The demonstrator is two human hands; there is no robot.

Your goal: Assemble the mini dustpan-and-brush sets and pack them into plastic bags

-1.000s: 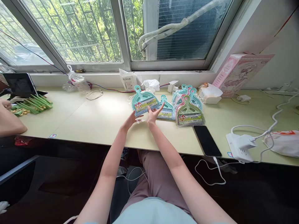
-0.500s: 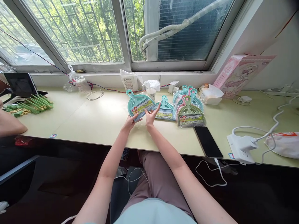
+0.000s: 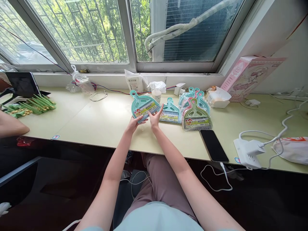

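Tilted above the table, a teal dustpan and brush set [image 3: 143,105] in clear wrap is held between my two hands. My left hand [image 3: 135,124] grips its lower left edge, thumb on the front. At the lower right edge, my right hand [image 3: 155,118] pinches it, with the thumb pointing up. Just behind my right hand a second teal dustpan set [image 3: 170,112] lies on the table. Beside that, a pile of wrapped sets has a green dustpan [image 3: 196,112] at its front and teal and pink ones behind.
A black phone [image 3: 214,146] and a white power strip [image 3: 247,154] lie near the front edge, cables trailing. Tissue pack [image 3: 218,97] and pink box [image 3: 251,78] stand back right. At left are green stalks [image 3: 38,105], a tablet [image 3: 22,84] and another person's arm [image 3: 13,125].
The dustpan set stays in both hands, almost unmoved. My right thumb has shifted slightly down and left. The whole view has shifted a little.
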